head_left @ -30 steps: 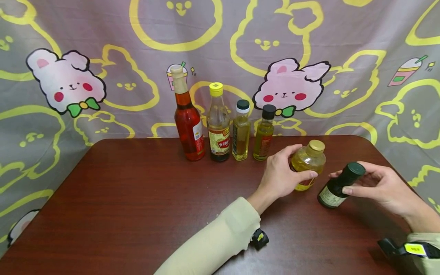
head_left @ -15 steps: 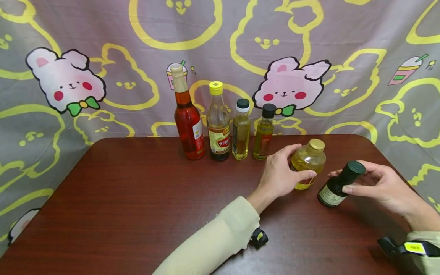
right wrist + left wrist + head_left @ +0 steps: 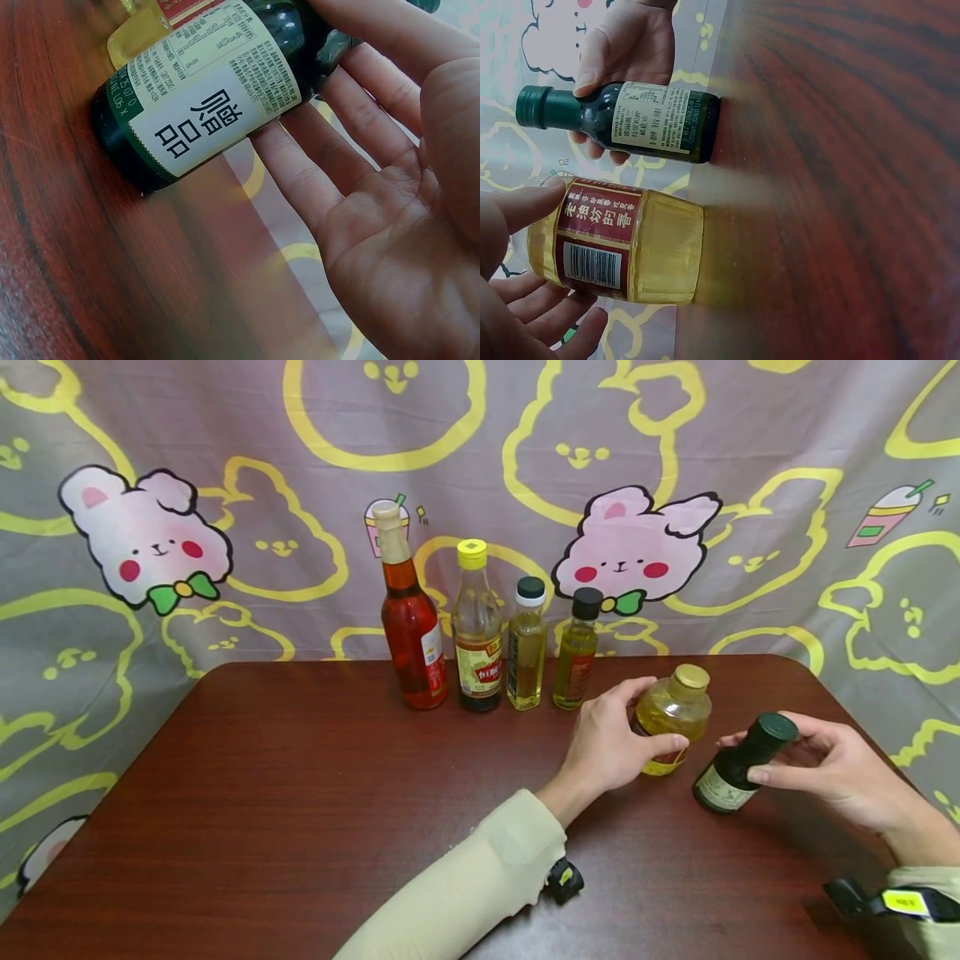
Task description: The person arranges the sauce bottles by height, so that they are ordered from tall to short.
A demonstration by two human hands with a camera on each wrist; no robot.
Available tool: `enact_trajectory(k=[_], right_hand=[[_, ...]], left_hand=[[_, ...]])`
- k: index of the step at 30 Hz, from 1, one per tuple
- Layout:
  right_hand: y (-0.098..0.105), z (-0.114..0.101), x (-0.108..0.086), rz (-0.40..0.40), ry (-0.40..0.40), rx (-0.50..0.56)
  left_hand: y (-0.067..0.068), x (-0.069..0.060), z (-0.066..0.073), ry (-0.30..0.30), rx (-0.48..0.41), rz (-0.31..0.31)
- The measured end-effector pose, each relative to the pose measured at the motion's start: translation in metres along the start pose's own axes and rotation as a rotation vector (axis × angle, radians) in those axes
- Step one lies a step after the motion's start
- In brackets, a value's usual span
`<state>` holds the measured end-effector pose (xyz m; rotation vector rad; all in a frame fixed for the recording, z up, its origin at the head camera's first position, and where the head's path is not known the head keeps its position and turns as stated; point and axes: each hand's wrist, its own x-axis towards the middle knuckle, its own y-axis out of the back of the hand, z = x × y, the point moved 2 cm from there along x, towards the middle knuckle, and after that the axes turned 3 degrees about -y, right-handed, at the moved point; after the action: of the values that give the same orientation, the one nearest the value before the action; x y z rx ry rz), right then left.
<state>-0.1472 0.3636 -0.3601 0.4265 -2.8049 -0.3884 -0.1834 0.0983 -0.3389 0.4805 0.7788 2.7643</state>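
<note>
My left hand point(image 3: 611, 739) holds a squat oil bottle point(image 3: 678, 714) with a gold cap, thumb on its near side and fingers behind. In the left wrist view, this oil bottle point(image 3: 667, 247) shows a red label and barcode, and its base meets the table. To its right, my right hand point(image 3: 840, 768) grips a small dark green bottle point(image 3: 723, 785) by the neck and shoulder, thumb in front. Its base is at the table surface. The right wrist view shows the cream label of the green bottle point(image 3: 217, 97) up close. A small gap separates the two bottles.
Along the back of the brown table point(image 3: 300, 810) stand a tall red bottle point(image 3: 412, 635), a yellow-capped bottle point(image 3: 474, 610), a square oil bottle point(image 3: 527, 652) and a black-capped oil bottle point(image 3: 576, 652). A patterned cloth point(image 3: 465, 435) hangs behind.
</note>
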Motion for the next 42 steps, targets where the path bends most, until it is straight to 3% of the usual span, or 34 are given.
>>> enact_trajectory(k=[20,27,35,42], right_hand=[[-0.001,0.001,-0.001,-0.013,0.025,0.005],[-0.001,0.004,-0.001,0.001,0.005,-0.009],[0.001,0.006,-0.003,0.056,-0.045,-0.119],[0.001,0.006,-0.003,0.06,-0.054,-0.15]], left_hand=[[-0.001,0.0,-0.002,0.005,-0.016,-0.005],[-0.003,0.0,-0.004,0.015,-0.069,0.003],[-0.006,0.0,-0.004,0.044,-0.071,-0.013],[-0.01,0.002,-0.006,0.085,-0.053,-0.04]])
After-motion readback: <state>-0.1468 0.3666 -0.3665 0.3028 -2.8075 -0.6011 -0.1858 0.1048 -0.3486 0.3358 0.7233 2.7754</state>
